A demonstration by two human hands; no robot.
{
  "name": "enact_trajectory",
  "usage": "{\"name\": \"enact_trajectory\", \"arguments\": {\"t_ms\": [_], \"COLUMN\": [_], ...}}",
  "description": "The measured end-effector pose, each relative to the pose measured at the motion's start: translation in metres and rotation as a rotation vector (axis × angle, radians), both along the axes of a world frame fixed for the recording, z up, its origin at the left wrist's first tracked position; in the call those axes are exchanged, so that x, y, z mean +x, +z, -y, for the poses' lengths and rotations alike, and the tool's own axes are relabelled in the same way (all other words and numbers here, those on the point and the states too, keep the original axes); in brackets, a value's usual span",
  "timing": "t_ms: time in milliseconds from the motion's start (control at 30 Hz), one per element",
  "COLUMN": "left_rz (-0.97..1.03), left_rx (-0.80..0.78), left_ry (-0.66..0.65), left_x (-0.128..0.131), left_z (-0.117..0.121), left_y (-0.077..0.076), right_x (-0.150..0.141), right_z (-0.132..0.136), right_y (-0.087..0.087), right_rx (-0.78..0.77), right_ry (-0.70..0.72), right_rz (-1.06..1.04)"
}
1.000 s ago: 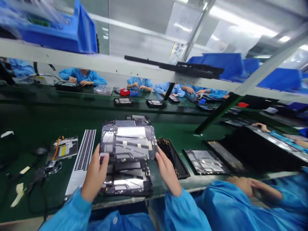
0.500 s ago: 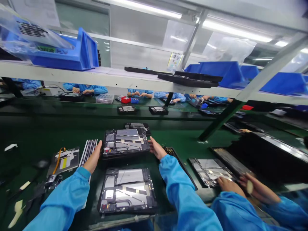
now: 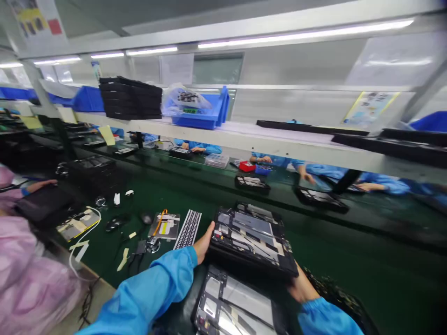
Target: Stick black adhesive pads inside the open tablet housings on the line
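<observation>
Between my two hands is an opened tablet (image 3: pixel 249 235) with silver battery panels and strips of tape showing; its black side looks thick, and whether several are stacked I cannot tell. My left hand (image 3: pixel 204 243) grips its left edge, the thumb up along the side. At the near right corner my right hand (image 3: pixel 301 284) holds the other side, with its fingers partly hidden and blurred. Nearer to me, below it, lies a second opened tablet (image 3: pixel 240 304), cut off by the frame. Another opened tablet (image 3: pixel 260 211) shows just behind the held one.
Left of my hands lie a strip sheet of black labels (image 3: pixel 188 229), a grey plate with an orange cable (image 3: pixel 165 226) and a black mouse (image 3: pixel 118 222). A person in pink (image 3: pixel 31 279) sits far left. Overhead runs a white shelf (image 3: pixel 240 136). A dark tray of small parts (image 3: pixel 335 298) stands right.
My view has swung left, bringing the person in pink into sight and losing the co-worker at right. The held tablet appears closer and tilted, with both hands still on it.
</observation>
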State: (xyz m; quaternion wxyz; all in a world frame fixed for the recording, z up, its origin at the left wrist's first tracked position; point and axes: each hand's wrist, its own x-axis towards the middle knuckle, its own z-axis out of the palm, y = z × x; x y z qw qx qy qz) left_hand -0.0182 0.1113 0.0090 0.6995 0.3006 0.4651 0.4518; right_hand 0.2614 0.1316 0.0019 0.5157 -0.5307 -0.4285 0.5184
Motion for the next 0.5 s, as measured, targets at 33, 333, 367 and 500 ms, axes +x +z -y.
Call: {"name": "enact_trajectory", "arguments": {"t_ms": [33, 333, 367, 500], "left_rz": [0.004, 0.063, 0.073, 0.094], "left_rx": [-0.012, 0.001, 0.019, 0.061], "left_ry": [0.013, 0.109, 0.140, 0.330], "left_x": [-0.001, -0.037, -0.044, -0.077], "left_z": [0.003, -0.007, -0.015, -0.055], "left_y": [0.000, 0.034, 0.039, 0.055], "right_x": [0.000, -0.036, -0.045, -0.085], "right_z": [0.001, -0.014, -0.023, -0.076], "right_y": [-0.002, 0.021, 0.026, 0.040], "right_rx": [-0.026, 0.009, 0.016, 0.001], "right_ry": [0.019, 0.207, 0.223, 0.233], "right_rz": [-0.044, -0.183, -0.188, -0.200]}}
